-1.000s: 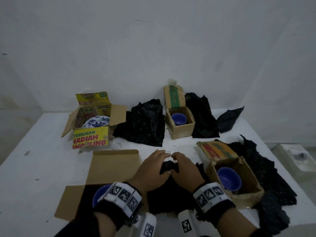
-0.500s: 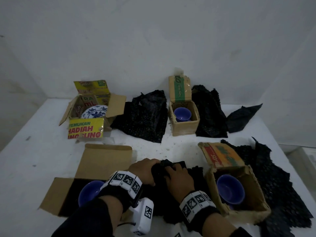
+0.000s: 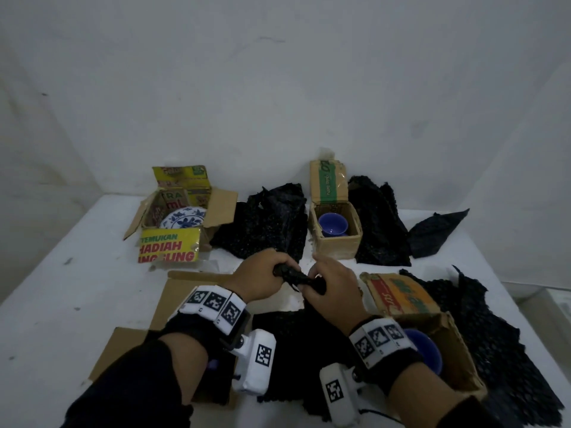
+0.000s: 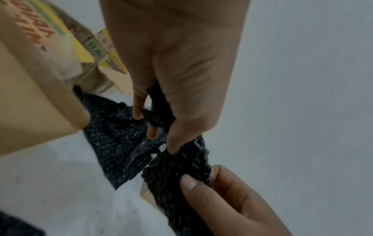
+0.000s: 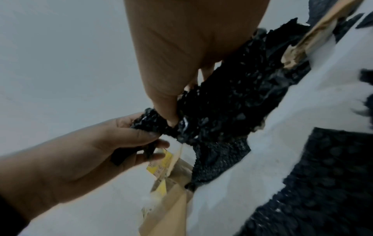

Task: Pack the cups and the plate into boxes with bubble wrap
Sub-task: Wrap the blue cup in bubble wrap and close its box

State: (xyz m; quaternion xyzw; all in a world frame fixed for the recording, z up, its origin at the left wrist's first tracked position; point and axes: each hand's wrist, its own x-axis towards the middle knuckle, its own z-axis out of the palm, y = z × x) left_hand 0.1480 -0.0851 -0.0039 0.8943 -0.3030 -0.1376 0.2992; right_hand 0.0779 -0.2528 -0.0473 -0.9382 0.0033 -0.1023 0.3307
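Both hands hold up one bunched sheet of black bubble wrap (image 3: 296, 277) over the near middle of the table. My left hand (image 3: 278, 271) grips its left end; my right hand (image 3: 319, 281) pinches it just to the right. The rest of the sheet hangs down to the table. In the left wrist view my left hand's fingers (image 4: 139, 111) curl round the bubble wrap (image 4: 177, 167); in the right wrist view my thumb (image 5: 168, 111) presses into the bubble wrap (image 5: 222, 102). Blue cups (image 3: 333, 223) (image 3: 425, 350) sit in two open boxes. The blue-patterned plate (image 3: 183, 218) lies in the yellow box (image 3: 168, 248).
An open flat cardboard box (image 3: 185, 301) lies at the near left, partly under my left arm. More black bubble wrap sheets lie at the back middle (image 3: 265, 223), back right (image 3: 378, 225) and near right (image 3: 494, 335). The white table (image 3: 77, 288) meets a wall behind.
Both hands have closed on the black bubble wrap that lay flat under them and raised its bunched end off the table. The boxes, cups and plate have stayed in place.
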